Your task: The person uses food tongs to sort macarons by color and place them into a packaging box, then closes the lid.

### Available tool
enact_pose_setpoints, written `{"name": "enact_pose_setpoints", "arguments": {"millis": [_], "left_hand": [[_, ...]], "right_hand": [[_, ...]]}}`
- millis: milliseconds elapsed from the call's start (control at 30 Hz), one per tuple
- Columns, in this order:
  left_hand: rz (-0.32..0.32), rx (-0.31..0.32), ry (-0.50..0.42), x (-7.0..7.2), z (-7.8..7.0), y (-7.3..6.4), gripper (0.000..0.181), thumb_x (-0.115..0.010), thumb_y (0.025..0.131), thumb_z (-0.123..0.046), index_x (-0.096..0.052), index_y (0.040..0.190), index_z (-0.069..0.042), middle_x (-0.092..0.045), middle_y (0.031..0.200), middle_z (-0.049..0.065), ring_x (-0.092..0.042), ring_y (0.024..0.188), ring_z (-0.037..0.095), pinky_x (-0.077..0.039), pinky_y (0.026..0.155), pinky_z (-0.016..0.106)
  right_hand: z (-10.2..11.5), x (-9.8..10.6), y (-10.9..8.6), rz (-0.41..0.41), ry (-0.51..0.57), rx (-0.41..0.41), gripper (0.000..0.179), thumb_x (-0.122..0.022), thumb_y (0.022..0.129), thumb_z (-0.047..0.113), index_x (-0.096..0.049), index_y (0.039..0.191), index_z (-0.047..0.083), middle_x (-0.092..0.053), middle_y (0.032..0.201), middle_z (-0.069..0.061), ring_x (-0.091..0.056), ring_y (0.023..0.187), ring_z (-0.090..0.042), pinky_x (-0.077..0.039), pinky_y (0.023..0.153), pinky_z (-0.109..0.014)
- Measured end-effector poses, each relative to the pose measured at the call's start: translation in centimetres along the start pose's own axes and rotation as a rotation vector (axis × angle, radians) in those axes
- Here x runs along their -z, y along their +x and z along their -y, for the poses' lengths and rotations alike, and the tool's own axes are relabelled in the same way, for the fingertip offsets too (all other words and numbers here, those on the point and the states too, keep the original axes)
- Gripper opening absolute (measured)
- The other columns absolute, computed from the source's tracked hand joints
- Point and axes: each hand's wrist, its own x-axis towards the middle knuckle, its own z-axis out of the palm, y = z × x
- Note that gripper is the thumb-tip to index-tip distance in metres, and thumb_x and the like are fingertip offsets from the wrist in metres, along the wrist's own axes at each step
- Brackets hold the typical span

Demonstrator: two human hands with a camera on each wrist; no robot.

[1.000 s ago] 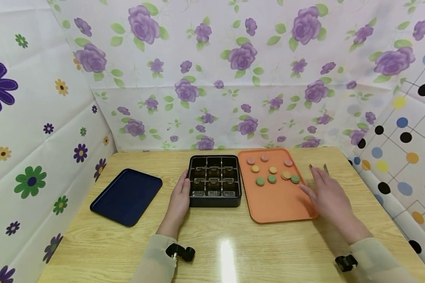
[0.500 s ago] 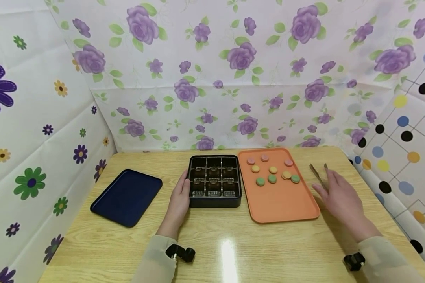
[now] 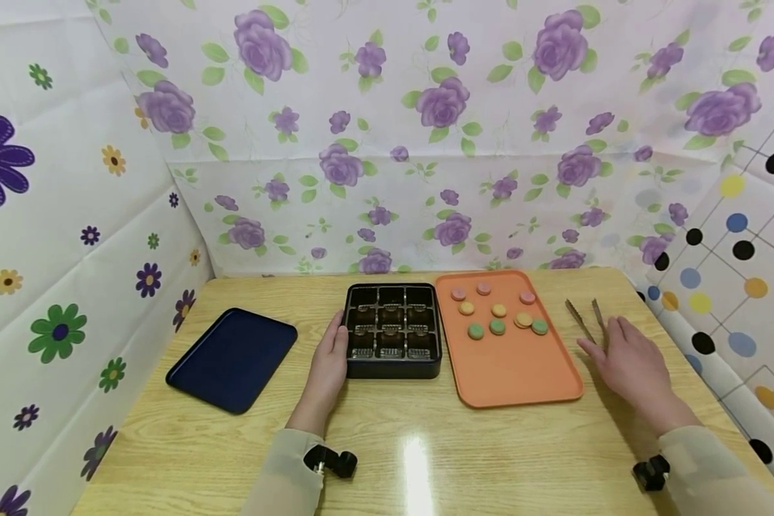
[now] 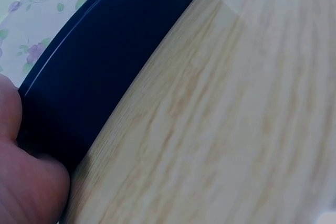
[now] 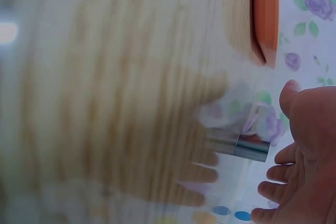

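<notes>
Leaving the tray (image 3: 516, 376), my empty, loosely spread right hand (image 3: 635, 362) hovers by the tongs (image 3: 577, 314); my straight-fingered left hand (image 3: 327, 358) touches the box (image 3: 393, 369).

Table (image 3: 490, 459): wood grain, glossy, bright glare. Tongs (image 5: 253, 149): metal, shiny at end. Box (image 3: 393, 370): plastic by look, smooth; insert (image 3: 391, 352): thin glossy plastic. Orange tray (image 3: 516, 373), blue tray (image 3: 232, 362): smooth, plastic-looking, matt. Cookies (image 3: 497, 327): matt. Backdrop (image 3: 387, 100): creased sheet, cloth or plastic unclear. Sleeves (image 3: 284, 466): cloth.
</notes>
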Motion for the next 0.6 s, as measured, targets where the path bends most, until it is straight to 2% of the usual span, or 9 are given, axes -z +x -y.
{"name": "enact_pose_setpoints", "arguments": {"millis": [400, 600], "left_hand": [[0.009, -0.001, -0.006, 0.1, 0.1, 0.0, 0.061, -0.034, 0.122, -0.049, -0.021, 0.179, -0.029, -0.017, 0.183, 0.002, -0.018, 0.168, 0.034, -0.021, 0.132, 0.063], [0.010, 0.000, -0.004, 0.1, 0.1, 0.0, 0.061, -0.034, 0.123, -0.048, -0.021, 0.179, -0.029, -0.017, 0.183, 0.002, -0.018, 0.168, 0.035, -0.021, 0.132, 0.063]], "right_hand": [[-1.3, -0.7, 0.7, 0.065, 0.012, -0.019, 0.090, -0.054, 0.116, 0.053, -0.039, 0.150, -0.029, -0.036, 0.150, -0.055, -0.040, 0.134, -0.073, -0.035, 0.110, -0.082], [-1.5, -0.6, 0.7, 0.071, 0.011, -0.024, 0.079, -0.062, 0.116, 0.040, -0.042, 0.148, -0.029, -0.041, 0.146, -0.054, -0.045, 0.129, -0.073, -0.039, 0.107, -0.082]]}}
